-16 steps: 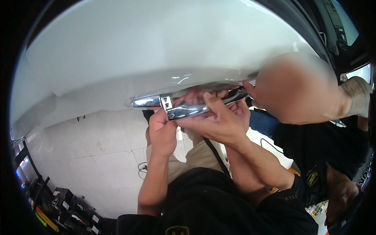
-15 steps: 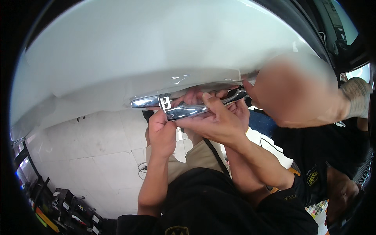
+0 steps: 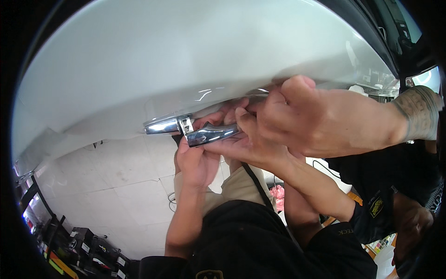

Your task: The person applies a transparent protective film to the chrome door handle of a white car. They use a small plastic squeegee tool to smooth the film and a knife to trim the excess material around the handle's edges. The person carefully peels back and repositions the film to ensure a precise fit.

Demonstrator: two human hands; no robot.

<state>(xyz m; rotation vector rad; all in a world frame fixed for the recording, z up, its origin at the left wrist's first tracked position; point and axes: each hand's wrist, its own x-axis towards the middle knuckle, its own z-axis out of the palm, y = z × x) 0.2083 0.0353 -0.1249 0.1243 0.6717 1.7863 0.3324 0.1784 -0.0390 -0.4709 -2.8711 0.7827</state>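
Holds a chrome car door handle in the right hand, with thumb laid over the upper side and palm and fingers passed underneath. Meets the handle's left end from below with the thumb of the left hand; too hidden there to tell whether pinching or merely pressing. Held at a slant along the lower part of a white car door panel, just beside a chrome end cap, with a pale bracket-like piece in between. Works close against a co-worker's hand, reaching in from the right, curled in front of the handle's right part and hiding it. Wears a black shirt. Stands over a pale tiled floor, with black boxes at the lower left.
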